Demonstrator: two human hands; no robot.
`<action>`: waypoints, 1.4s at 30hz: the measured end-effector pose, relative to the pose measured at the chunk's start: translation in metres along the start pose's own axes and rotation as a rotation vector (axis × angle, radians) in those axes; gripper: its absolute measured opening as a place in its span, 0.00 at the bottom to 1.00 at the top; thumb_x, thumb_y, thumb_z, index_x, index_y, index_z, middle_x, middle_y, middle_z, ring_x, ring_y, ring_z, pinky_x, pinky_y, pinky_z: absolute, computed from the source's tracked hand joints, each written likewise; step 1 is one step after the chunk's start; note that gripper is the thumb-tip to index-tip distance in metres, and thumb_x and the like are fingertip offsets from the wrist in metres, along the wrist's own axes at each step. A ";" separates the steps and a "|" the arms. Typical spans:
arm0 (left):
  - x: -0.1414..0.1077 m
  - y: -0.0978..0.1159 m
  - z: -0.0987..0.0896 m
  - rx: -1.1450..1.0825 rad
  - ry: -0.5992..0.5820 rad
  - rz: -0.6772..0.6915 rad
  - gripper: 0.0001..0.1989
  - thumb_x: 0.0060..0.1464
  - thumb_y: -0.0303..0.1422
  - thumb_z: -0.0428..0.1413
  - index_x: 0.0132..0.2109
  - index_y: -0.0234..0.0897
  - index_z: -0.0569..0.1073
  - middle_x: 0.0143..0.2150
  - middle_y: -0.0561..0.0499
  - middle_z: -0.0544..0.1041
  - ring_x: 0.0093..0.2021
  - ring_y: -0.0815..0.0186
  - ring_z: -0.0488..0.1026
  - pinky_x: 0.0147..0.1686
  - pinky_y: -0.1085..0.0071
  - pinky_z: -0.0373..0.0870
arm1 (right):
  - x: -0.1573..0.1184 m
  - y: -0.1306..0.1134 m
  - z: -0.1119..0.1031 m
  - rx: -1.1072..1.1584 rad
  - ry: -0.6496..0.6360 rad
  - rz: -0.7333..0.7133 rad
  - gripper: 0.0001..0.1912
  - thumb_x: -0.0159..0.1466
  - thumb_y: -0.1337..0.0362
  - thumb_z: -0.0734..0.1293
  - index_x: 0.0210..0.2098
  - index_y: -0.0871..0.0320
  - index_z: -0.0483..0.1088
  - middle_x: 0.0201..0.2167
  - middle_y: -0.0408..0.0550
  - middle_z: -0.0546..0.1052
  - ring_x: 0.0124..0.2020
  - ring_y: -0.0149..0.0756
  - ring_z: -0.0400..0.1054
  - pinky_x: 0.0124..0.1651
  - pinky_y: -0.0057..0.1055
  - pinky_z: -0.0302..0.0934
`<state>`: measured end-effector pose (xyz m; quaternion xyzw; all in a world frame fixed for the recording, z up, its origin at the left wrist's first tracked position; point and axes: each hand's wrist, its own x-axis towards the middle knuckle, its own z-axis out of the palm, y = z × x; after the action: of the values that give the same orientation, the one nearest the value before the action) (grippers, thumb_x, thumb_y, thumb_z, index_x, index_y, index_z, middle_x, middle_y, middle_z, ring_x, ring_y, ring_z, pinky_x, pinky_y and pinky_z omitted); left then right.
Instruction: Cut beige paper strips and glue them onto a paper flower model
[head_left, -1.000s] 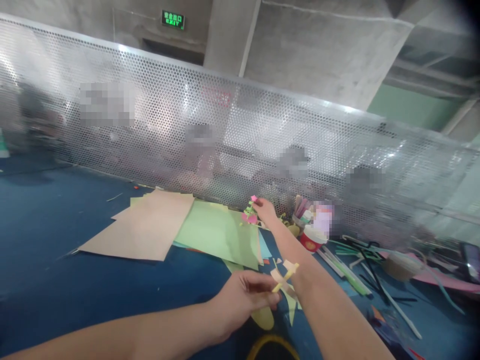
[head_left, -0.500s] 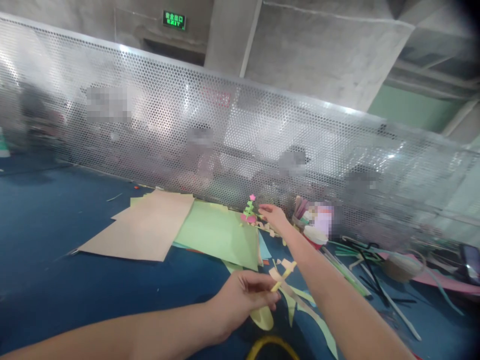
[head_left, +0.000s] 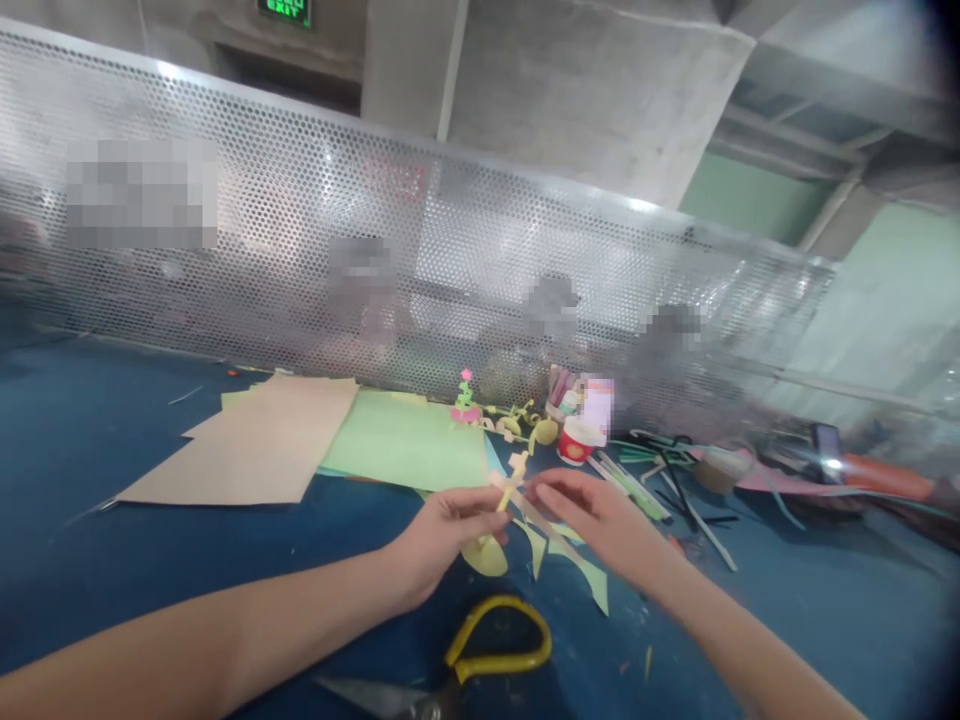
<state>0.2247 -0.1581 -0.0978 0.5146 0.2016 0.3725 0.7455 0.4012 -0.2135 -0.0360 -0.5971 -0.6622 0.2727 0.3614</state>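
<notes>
My left hand (head_left: 457, 525) pinches a small yellow stem with pale paper pieces (head_left: 516, 472) near its top, held above the blue table. Close by on its right, my right hand (head_left: 574, 500) has bent fingers at the paper piece; whether they grip anything is too blurred to tell. Beneath my left hand lies a yellow paper shape (head_left: 486, 557). Cut paper scraps (head_left: 592, 580) are below my right hand. Scissors with yellow handles (head_left: 502, 665) rest nearest to me. A small green paper tree with a pink star (head_left: 465, 392) stands farther back.
Beige sheets (head_left: 255, 440) and green sheets (head_left: 405, 440) lie at the back left. A red and white cup (head_left: 576, 441) stands near the perforated metal screen (head_left: 480, 250). Green and black strips, a tape roll (head_left: 720, 468) and a phone (head_left: 827, 450) are at the right.
My right hand has come back from beside the small tree to my left hand. The view has shifted, so the scissors and cup show more fully. My left hand still holds the yellow stem.
</notes>
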 end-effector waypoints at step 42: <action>-0.009 0.014 0.038 -0.015 -0.069 -0.028 0.12 0.46 0.32 0.61 0.41 0.37 0.75 0.29 0.53 0.72 0.29 0.72 0.69 0.30 0.76 0.64 | -0.050 0.000 0.004 0.300 0.216 -0.018 0.09 0.58 0.59 0.65 0.34 0.57 0.67 0.27 0.43 0.75 0.32 0.34 0.72 0.38 0.29 0.65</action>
<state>0.2397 -0.1854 -0.0708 0.5187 0.1800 0.3457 0.7610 0.3995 -0.2627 -0.0462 -0.5563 -0.5767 0.2996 0.5180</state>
